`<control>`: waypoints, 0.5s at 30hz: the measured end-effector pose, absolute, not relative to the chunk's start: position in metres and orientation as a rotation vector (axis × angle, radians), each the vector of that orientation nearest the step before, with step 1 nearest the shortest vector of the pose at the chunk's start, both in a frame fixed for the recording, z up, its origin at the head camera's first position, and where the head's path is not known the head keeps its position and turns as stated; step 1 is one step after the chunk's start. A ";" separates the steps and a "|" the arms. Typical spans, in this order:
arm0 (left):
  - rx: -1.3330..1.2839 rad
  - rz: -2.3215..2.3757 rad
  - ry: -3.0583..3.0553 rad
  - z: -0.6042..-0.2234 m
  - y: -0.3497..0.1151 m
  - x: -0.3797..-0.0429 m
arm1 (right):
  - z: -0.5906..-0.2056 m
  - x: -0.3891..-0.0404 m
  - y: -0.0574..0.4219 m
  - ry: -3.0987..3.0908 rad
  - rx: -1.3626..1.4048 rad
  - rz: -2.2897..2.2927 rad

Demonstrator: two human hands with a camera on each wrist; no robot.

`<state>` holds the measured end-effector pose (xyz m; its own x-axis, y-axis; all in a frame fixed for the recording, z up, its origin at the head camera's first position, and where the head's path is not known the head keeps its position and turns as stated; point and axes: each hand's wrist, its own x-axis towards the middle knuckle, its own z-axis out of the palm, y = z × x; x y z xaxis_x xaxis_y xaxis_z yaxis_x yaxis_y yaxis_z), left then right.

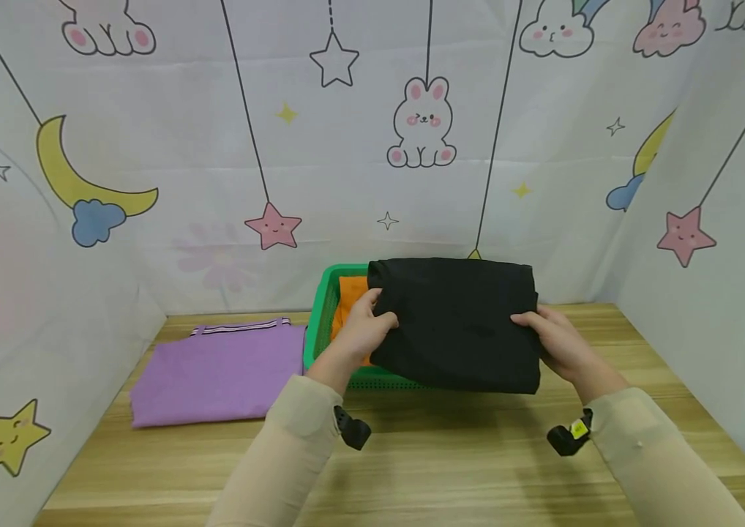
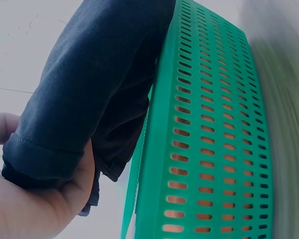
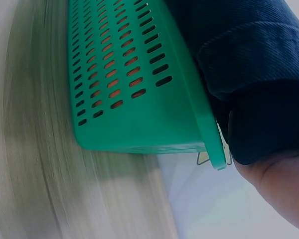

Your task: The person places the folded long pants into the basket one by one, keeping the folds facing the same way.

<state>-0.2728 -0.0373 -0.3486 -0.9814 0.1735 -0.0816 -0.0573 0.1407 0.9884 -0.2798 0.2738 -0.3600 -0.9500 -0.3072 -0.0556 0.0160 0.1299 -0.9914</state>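
Both hands hold a folded black garment by its two sides, above the green plastic basket. My left hand grips its left edge, thumb on the front. In the left wrist view the fingers curl round a stitched hem of the dark cloth. My right hand pinches the right edge, also with the thumb in front. The right wrist view shows the garment's thick folded end close over the basket rim. Orange cloth lies inside the basket, mostly hidden behind the black garment.
A folded purple garment with a striped band lies left of the basket on the wooden table. Behind the table hangs a white cartoon-printed curtain, which also closes in both sides.
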 end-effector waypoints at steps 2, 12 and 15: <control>0.121 1.952 2.224 -0.348 -0.039 -0.273 | -0.359 -0.280 0.273 2.172 -0.286 -1.889; 0.112 1.933 2.250 -0.349 -0.046 -0.274 | -0.358 -0.285 0.269 2.206 -0.306 -1.832; 0.105 1.926 2.260 -0.349 -0.048 -0.274 | -0.357 -0.285 0.267 2.215 -0.313 -1.817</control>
<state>-0.2741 -0.0479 -0.3490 -0.9831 0.1631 -0.0836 -0.0567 0.1633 0.9849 -0.2854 0.2670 -0.3571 -0.9434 -0.3257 -0.0626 -0.0022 0.1950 -0.9808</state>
